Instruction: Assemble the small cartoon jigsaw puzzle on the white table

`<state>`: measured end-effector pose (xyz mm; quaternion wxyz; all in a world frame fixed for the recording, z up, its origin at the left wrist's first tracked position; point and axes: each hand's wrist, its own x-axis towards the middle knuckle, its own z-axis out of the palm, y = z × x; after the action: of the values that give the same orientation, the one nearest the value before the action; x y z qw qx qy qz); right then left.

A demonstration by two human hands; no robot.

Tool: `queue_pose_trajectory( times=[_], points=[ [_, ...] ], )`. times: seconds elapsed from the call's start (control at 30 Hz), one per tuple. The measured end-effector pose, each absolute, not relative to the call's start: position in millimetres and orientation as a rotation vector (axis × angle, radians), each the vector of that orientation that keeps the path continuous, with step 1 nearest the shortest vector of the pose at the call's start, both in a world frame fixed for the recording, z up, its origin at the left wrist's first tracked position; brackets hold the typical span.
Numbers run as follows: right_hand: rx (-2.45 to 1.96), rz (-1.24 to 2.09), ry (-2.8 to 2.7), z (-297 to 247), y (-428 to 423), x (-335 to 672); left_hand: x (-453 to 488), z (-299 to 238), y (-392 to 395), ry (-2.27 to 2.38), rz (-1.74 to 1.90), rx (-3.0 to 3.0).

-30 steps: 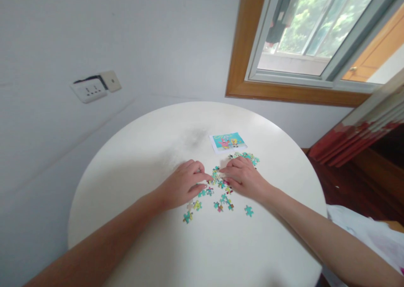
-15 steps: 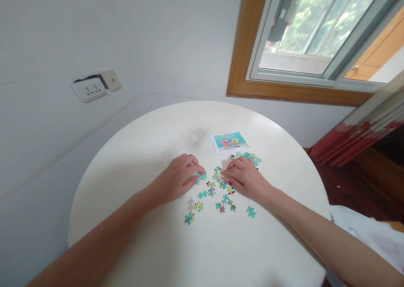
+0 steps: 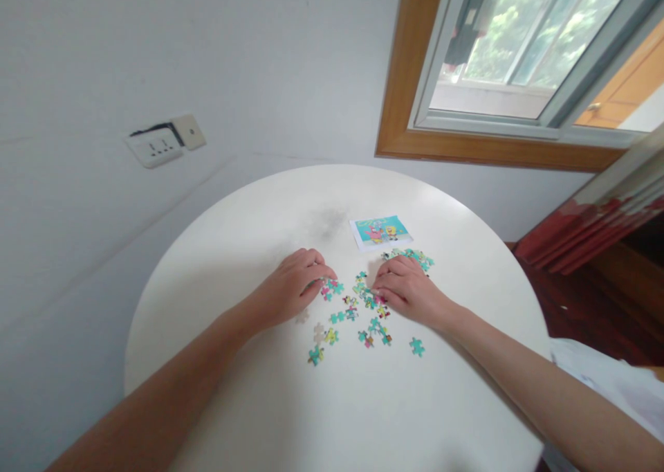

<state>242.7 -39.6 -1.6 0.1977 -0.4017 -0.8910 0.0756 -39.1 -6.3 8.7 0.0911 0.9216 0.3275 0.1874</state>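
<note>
My left hand [image 3: 294, 285] rests on the table with thumb and forefinger closed on the edge of a small pink-and-teal cluster of jigsaw puzzle pieces [image 3: 332, 288]. To the right, the curled fingers of my right hand [image 3: 403, 285] press on a puzzle piece [image 3: 380, 299] at the edge of the middle pile; the fingertips partly hide it. Several loose pieces lie between and below the hands, among them a teal piece [image 3: 417, 347], a yellow piece [image 3: 331, 336] and a small joined-looking group [image 3: 374, 327]. Behind my right hand spreads another pile of pieces [image 3: 415, 256].
A picture card [image 3: 381, 232] with two cartoon figures on teal lies beyond the hands. The round white table [image 3: 249, 416] meets a wall with a socket [image 3: 155, 148]. A wood-framed window [image 3: 492, 147] and red-and-cream curtain [image 3: 575, 230] are at the right.
My left fingers have shifted slightly on their cluster, and more pink shows there. A pale piece now shows below my left hand. My right hand stays nearly still; the view has moved slightly.
</note>
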Motion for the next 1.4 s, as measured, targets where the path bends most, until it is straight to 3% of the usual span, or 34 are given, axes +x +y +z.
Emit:
queue_pose_trajectory(
  times=[0.37,0.7,1.4],
  points=[
    [-1.375,0.066,-2.359,-3.0,-39.3,243.7,-38.0,10.7,-8.2,0.977,0.541,2.717],
    [-1.070,0.156,-2.531,-3.7,-43.3,239.0,-44.6,10.4,-5.1,0.999,0.510,2.720],
    [-0.984,0.191,-2.508,-4.4,-39.8,241.5,-34.8,0.5,-9.0,0.891,0.508,2.745]
  ],
)
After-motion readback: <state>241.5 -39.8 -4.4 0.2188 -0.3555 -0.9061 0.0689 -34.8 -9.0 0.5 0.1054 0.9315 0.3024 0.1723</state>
